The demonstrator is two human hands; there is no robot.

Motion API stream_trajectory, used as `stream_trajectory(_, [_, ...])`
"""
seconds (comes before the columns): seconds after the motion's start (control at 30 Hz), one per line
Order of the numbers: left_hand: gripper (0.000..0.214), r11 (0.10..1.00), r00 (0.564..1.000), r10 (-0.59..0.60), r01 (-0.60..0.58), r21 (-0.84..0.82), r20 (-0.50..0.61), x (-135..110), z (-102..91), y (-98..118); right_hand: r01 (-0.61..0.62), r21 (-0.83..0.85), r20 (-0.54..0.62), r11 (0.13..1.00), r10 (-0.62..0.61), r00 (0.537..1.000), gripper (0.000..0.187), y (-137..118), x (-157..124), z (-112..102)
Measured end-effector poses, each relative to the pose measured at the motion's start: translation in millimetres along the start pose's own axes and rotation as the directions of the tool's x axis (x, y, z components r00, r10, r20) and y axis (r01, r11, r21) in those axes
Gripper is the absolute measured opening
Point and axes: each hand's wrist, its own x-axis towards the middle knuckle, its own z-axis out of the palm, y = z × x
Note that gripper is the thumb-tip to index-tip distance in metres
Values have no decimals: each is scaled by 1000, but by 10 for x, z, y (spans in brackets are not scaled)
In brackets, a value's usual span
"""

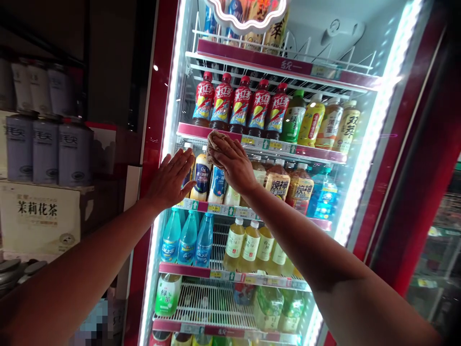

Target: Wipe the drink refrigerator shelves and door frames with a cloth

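Note:
In the head view both arms reach up to a lit drinks cooler with a glass door [230,190]. My right hand [234,161] presses a crumpled brown cloth [216,146] against the glass, in front of the second shelf's price strip. Its fingers lie over the cloth. To the left, my left hand [173,178] rests with its fingers stretched out, at the left side of the glass near the lit frame, and holds nothing. Behind the hands stand white-capped bottles [201,178], partly hidden by them. Red-capped iced tea bottles [241,103] line the shelf above.
Blue bottles [187,238] and pale yellow tea bottles [250,245] stand on a lower shelf. A red frame [149,144] edges the cooler. Grey-blue tea tins [45,149] and a beige tea box [39,218] sit on the left. A glowing wavy sign [248,21] hangs at the top.

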Motion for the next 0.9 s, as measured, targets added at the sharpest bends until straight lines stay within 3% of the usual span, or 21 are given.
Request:
stream_trajectory(0.2, [77, 999, 999, -34, 33, -10, -28, -13, 23, -12, 88, 9, 74, 996, -88, 993, 37, -101, 53, 96])
stream_trajectory(0.4, [73, 997, 997, -76, 75, -25, -35, -7, 15, -16, -18, -1, 3, 1000, 18, 1000, 37, -140, 226, 151])
stream_trajectory(0.57, [73, 994, 993, -89, 84, -68, -77, -14, 25, -38, 82, 5, 93, 997, -82, 992, 35, -239, 286, 200])
stream_trajectory(0.73, [77, 987, 990, -82, 64, -147, -119, -35, 26, -83, -3, -36, 48, 999, 5, 999, 35, -347, 353, 249])
stream_trajectory(0.9, [78, 976, 985, -74, 40, -213, -154, -26, 12, -131, 59, -27, 91, 998, -57, 994, 37, -445, 441, 316])
